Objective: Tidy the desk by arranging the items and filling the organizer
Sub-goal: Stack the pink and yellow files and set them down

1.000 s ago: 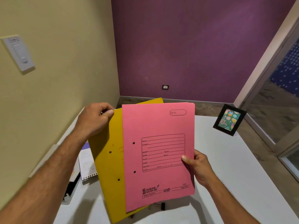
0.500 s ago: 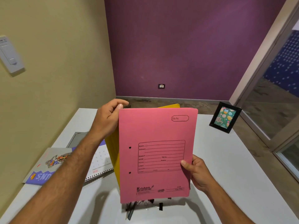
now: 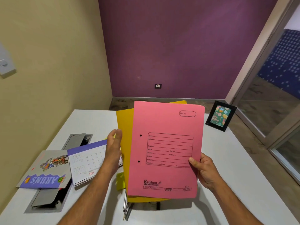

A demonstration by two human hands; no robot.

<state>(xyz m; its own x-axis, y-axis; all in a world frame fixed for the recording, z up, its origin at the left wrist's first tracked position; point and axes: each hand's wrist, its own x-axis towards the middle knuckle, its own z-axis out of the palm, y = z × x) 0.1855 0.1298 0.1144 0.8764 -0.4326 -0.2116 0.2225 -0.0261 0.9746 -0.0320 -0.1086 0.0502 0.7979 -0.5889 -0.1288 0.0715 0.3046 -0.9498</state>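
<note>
From the head view, we are holding a pink folder (image 3: pixel 165 150) up over the white table (image 3: pixel 235 168). Our right hand (image 3: pixel 205 172) is pinching its right edge, with the thumb lying on the front. A yellow folder (image 3: pixel 125 125) is sitting right behind the pink one, peeking out at the left, the top and the bottom. Our left hand (image 3: pixel 114 146) is staying beside the yellow folder's left edge with its fingers straight and loose; we cannot tell if it is touching the folder.

On the left part of the table, a calendar with a wire spine (image 3: pixel 86 161) is lying flat, and a grey and purple book (image 3: pixel 47 171) is lying just beside it, partly over a grey flap set in the table (image 3: pixel 47 203). Some pens (image 3: pixel 126 210) are poking out under the folders, near us. A small picture frame (image 3: pixel 220 116) is standing at the far right side of the table.
</note>
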